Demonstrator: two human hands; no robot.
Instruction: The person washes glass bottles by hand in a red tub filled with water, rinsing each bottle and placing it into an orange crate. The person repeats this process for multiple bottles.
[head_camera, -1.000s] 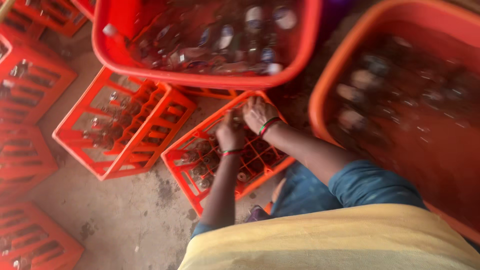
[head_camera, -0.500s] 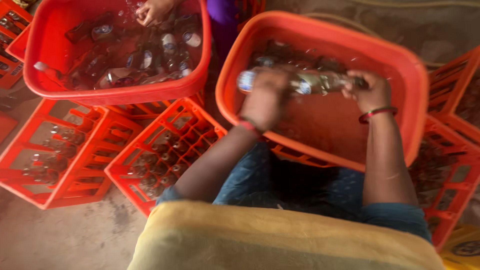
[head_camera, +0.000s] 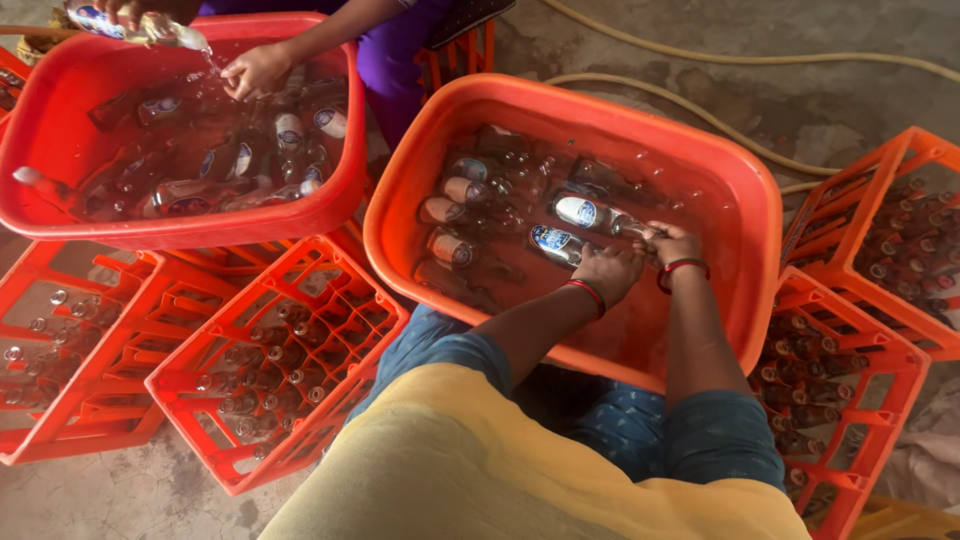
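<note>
Concrete floor (head_camera: 850, 90), orange tub (head_camera: 740, 180) of water, left hand (head_camera: 610, 272) and right hand (head_camera: 672, 246) inside it, each closed around a labelled bottle (head_camera: 585, 212), bottle crates (head_camera: 280, 370) beside tub

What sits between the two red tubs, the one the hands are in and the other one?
In the head view, a co-worker's purple-clad leg fills the gap's upper part between right tub and left tub; a red crate's corner shows lower down.

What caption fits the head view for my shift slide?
Both hands, left hand and right hand, grip glass bottles in a water-filled orange tub, bottle crates alongside.
</note>
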